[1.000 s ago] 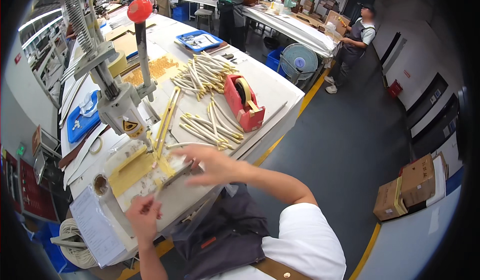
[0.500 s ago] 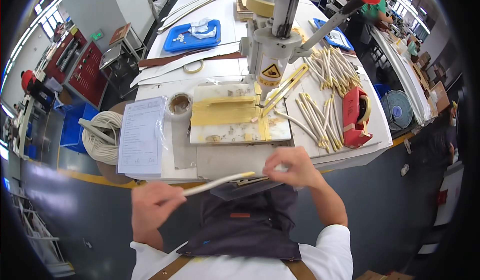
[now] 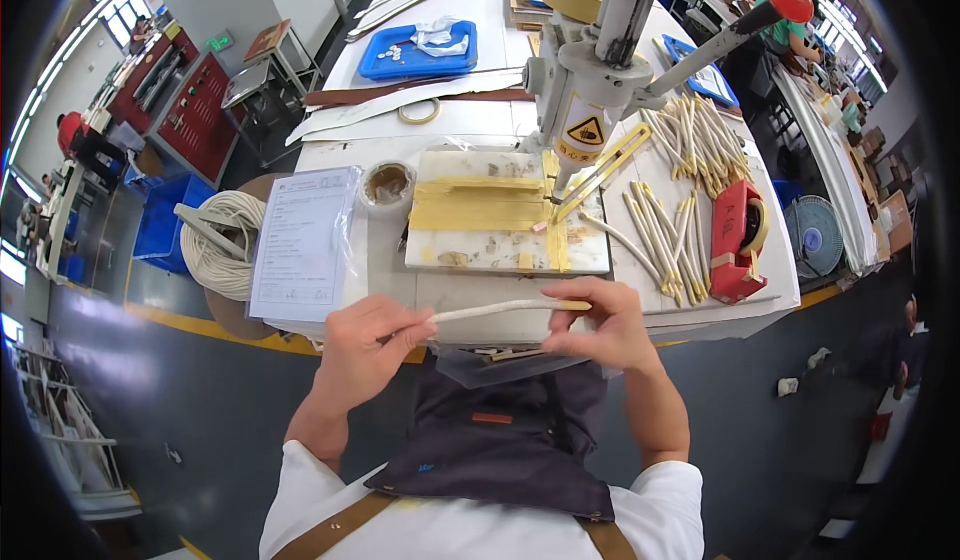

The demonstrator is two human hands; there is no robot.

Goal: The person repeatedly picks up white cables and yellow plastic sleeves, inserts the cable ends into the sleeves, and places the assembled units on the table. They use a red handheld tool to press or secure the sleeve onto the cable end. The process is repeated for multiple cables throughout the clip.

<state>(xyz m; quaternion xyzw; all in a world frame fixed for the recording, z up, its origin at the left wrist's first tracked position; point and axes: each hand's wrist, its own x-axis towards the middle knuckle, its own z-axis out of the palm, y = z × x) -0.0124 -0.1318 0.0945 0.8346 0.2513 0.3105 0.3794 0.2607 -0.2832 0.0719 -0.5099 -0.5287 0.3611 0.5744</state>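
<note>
A short length of white cord point(image 3: 500, 308) stretches between my hands above the table's front edge, its right end wrapped in yellow tape. My left hand point(image 3: 368, 345) pinches the left end. At the taped end, my right hand point(image 3: 615, 328) has its thumb apart from the fingers, and the tip lies against the fingers. Beyond them, a hand press point(image 3: 580, 80) with a red-knobbed lever stands over a white board point(image 3: 440, 255) patched with yellow tape. Similar taped cord pieces point(image 3: 672, 240) lie to the right of the board.
A red tape dispenser point(image 3: 735, 260) stands near the right edge. To the left are a tape roll point(image 3: 388, 185), a printed sheet in a plastic sleeve point(image 3: 305, 240) and a large coil of cord point(image 3: 215, 255). Farther back sits a blue tray point(image 3: 400, 60). An open pouch point(image 3: 480, 368) hangs at my front.
Both hands have risen toward the table, bringing the cord up and levelling it. My right hand has gone from closed fingers beside the taped end to spread fingers at it.
</note>
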